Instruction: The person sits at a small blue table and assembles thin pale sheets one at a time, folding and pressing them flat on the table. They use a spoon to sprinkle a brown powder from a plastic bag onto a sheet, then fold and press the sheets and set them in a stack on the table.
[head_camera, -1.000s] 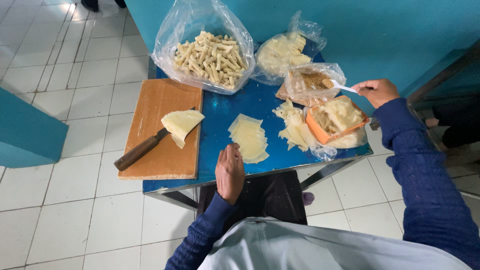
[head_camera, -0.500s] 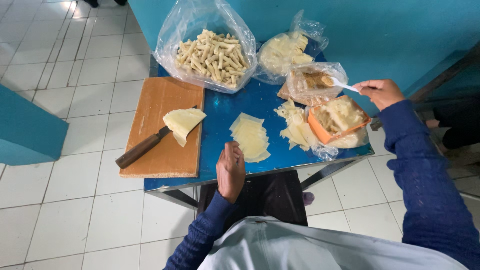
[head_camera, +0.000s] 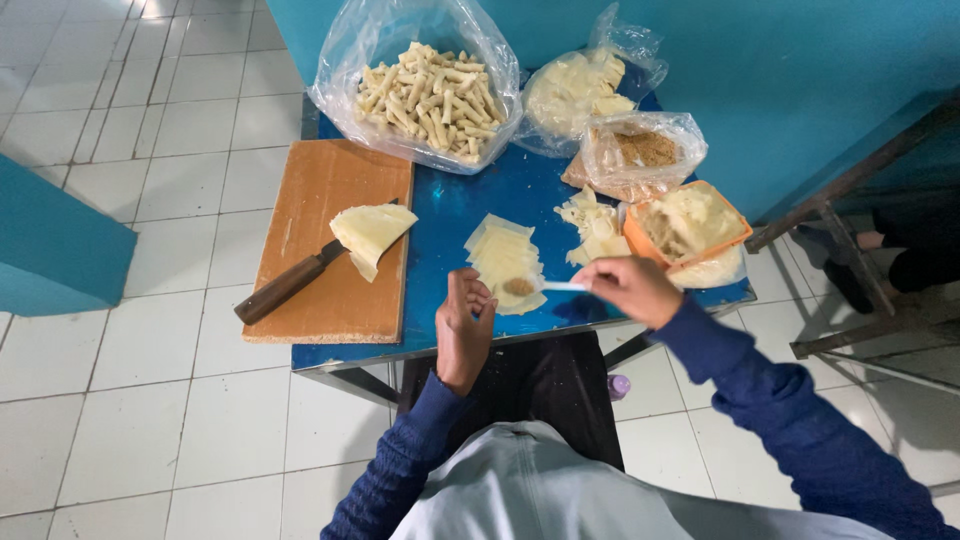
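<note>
A small blue table (head_camera: 450, 215) stands on white tile against a teal wall. The right hand (head_camera: 628, 288) pinches a white spoon (head_camera: 545, 286), its brown filling held over the pastry sheets (head_camera: 505, 262) at the near edge. The left hand (head_camera: 464, 325) rests half-curled, empty, beside that stack, steadying it. A second ago the spoon was far right at the filling bag (head_camera: 640, 152).

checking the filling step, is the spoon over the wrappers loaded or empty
Loaded: the spoon in the right hand carries a brown heap at its tip, over the top wrapper.
</note>
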